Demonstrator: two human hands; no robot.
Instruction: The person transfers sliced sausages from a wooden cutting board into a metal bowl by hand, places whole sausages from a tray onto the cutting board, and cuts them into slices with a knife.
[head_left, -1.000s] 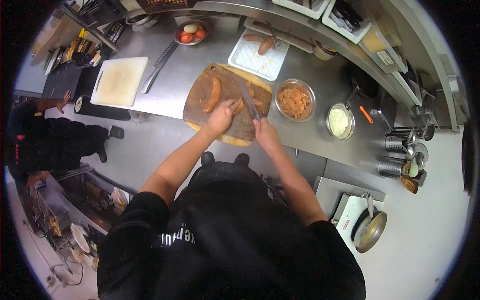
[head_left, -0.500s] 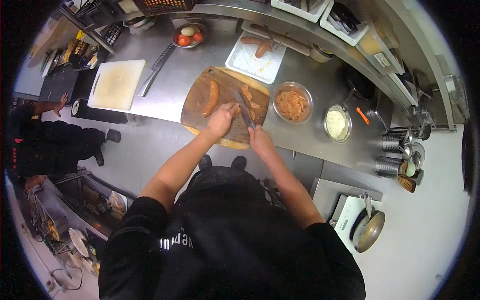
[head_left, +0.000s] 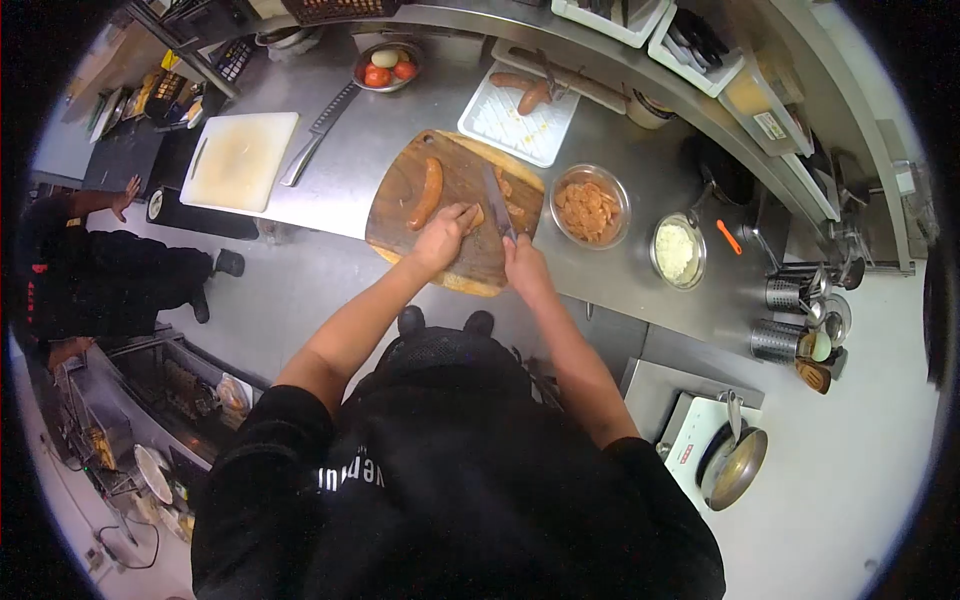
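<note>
Head view, and your left hand has its fingers bunched over a sausage piece, pinning it to the wooden board, likely so it can't roll. Your right hand grips the knife by its handle, blade angled away from you just beside those fingertips. Cut slices lie on the blade's far side, towards the bowl, which seems handily near the board's right edge. Over on the left, the whole sausage rests apart, probably leaving you room to work the blade.
</note>
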